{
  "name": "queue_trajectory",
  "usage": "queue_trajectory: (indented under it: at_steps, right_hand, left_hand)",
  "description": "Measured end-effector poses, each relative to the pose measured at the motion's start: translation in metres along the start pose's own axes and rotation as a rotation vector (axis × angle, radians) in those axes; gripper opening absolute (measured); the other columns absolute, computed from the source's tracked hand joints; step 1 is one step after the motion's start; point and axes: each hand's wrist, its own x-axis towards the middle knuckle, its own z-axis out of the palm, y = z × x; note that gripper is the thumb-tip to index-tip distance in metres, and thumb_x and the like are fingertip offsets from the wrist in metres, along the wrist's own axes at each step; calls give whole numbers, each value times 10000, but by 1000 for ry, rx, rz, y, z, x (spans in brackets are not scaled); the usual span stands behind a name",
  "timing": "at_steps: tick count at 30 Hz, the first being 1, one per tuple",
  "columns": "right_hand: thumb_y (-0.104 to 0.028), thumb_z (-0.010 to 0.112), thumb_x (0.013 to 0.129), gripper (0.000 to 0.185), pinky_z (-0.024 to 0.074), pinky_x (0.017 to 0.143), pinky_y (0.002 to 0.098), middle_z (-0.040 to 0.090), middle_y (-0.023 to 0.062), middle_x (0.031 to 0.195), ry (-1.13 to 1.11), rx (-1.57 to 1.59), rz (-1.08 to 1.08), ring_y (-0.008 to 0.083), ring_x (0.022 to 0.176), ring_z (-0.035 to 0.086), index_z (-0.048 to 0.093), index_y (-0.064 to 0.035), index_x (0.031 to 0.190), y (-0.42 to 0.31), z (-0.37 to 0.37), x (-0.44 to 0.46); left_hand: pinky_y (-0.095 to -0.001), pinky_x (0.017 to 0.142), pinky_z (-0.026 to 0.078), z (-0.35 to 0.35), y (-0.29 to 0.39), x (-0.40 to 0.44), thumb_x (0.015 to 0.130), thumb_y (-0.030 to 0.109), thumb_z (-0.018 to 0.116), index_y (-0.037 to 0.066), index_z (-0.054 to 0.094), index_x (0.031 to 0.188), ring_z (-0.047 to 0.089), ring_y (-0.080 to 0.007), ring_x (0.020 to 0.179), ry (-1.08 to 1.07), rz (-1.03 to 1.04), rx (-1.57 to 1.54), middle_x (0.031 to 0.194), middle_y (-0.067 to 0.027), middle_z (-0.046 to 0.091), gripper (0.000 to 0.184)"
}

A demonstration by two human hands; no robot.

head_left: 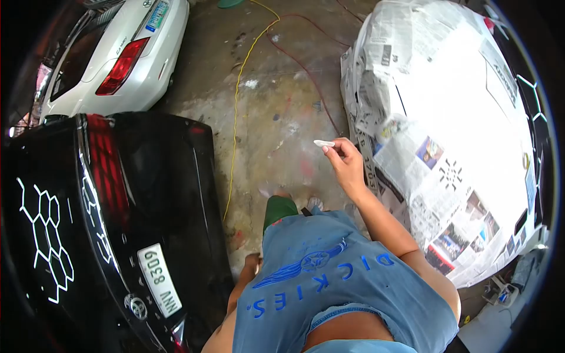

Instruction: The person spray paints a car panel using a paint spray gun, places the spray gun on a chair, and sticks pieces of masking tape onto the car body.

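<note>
1. A worker in a blue sleeveless shirt (294,267) stands between a black car (170,170) and a bulky form under newspaper sheets (406,147); a white car (158,67) is parked beyond.
2. The right hand (347,162), raised before the body, pinches a small white piece (323,143) between thumb and fingers, above the concrete floor (271,112) and just beside the papered form.
3. Done, by all appearances: the newspaper covering is up over most of that form. The white piece is in hand, set against neither car nor paper; how much work is left cannot be judged from here.
4. The left hand (253,263) hangs low, partly hidden by the shirt; whether it grips anything, I cannot tell.
5. Glare bleaches the middle of the newspaper, the white piece's material is unclear, and the dark lens edge cuts off the black car.
</note>
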Motion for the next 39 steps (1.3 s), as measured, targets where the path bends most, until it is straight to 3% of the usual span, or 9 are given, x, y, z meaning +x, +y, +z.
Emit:
queue_trajectory:
  at_steps: [6, 12, 15, 17, 19, 21, 28, 33, 39]
  right_hand:
    - [-110, 722, 910, 152, 479, 671, 275, 632, 79, 851, -2, -132, 11, 145, 729, 595, 680, 22, 973, 24, 67, 151]
    - [-123, 721, 910, 162, 484, 685, 302, 633, 91, 867, 268, -138, 43, 167, 743, 607, 673, 20, 969, 16, 103, 284]
    - [-127, 720, 910, 162, 486, 690, 307, 634, 99, 872, 410, -237, 165, 170, 748, 610, 670, 16, 968, 24, 98, 323]
    - [-135, 728, 901, 177, 490, 688, 317, 638, 110, 877, 530, -250, 215, 188, 735, 611, 668, 18, 967, 46, 93, 346]
    - [-140, 731, 897, 185, 491, 688, 322, 642, 119, 880, 630, -282, 306, 199, 728, 614, 667, 20, 965, 64, 85, 369]
    - [-154, 732, 896, 202, 491, 687, 334, 649, 137, 864, 721, -277, 384, 217, 724, 622, 661, 25, 953, 79, 78, 396]
    - [-168, 711, 917, 196, 490, 687, 342, 632, 132, 841, 835, -190, 441, 229, 748, 635, 649, 16, 941, 119, 55, 545]
    - [-151, 705, 918, 184, 512, 710, 333, 633, 125, 909, 871, -197, 373, 226, 763, 652, 644, 18, 960, 104, 51, 643]
    - [-153, 714, 915, 191, 496, 698, 315, 619, 109, 875, 1023, -154, 474, 185, 747, 625, 652, 22, 959, 124, 42, 708]
  left_hand:
    - [-446, 607, 500, 7, 142, 74, 769, 246, 653, 56, 658, 788, 655, -328, 663, -75, 253, 698, 765, -119, 679, 191]
    - [-461, 631, 509, 39, 486, 123, 729, 248, 664, 60, 662, 794, 664, -351, 689, -607, 1121, 1258, 790, -130, 689, 199]
    - [-484, 691, 528, 35, 653, 215, 725, 225, 649, 87, 704, 894, 683, -336, 799, -498, 1243, 2065, 831, -155, 701, 225]
    - [-470, 692, 535, 75, 761, 240, 764, 207, 643, 88, 716, 931, 679, -337, 815, -235, 950, 1681, 865, -157, 706, 218]
    - [-419, 651, 545, 128, 868, 256, 839, 180, 635, 81, 719, 953, 683, -298, 761, -73, 1012, 1764, 878, -140, 712, 173]
    - [-361, 601, 535, 201, 945, 239, 905, 178, 612, 83, 715, 968, 666, -224, 704, -20, 800, 1238, 854, -99, 705, 154]
    - [-262, 508, 491, 384, 1018, 237, 976, 177, 565, 86, 703, 1072, 640, -119, 643, -303, 556, 962, 807, -42, 690, 192]
    - [-448, 928, 508, 505, 1001, 169, 937, 287, 604, 21, 667, 1224, 656, -388, 1058, -504, 929, 1873, 1102, -212, 706, 396]
    - [-447, 990, 487, 618, 1102, 152, 934, 380, 613, 60, 627, 1315, 628, -386, 1117, -521, 913, 1987, 1176, -202, 689, 498]
